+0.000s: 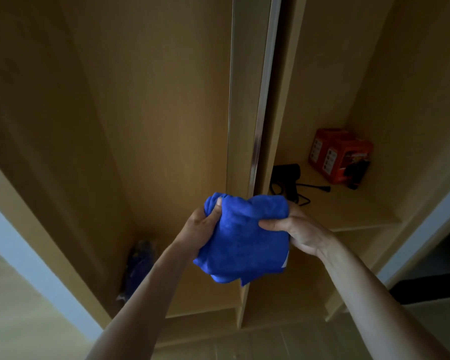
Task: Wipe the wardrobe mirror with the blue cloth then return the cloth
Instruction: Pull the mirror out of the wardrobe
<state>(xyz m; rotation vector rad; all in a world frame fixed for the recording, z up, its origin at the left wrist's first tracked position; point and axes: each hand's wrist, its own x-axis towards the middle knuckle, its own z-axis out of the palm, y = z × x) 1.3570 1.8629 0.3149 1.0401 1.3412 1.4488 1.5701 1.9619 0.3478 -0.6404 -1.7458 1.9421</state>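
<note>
clutching the bunched blue microfibre cloth (244,237), the left hand (203,224) and right hand (296,229) grip it before the open tan wooden wardrobe (153,100); no mirror shows, so wiping is unclear, and the return looks undone.

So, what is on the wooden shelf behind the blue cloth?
A black corded device and orange boxes lie on the wooden shelf. The blue cloth, gripped by the left hand and right hand, hides the device's lower end.
</note>
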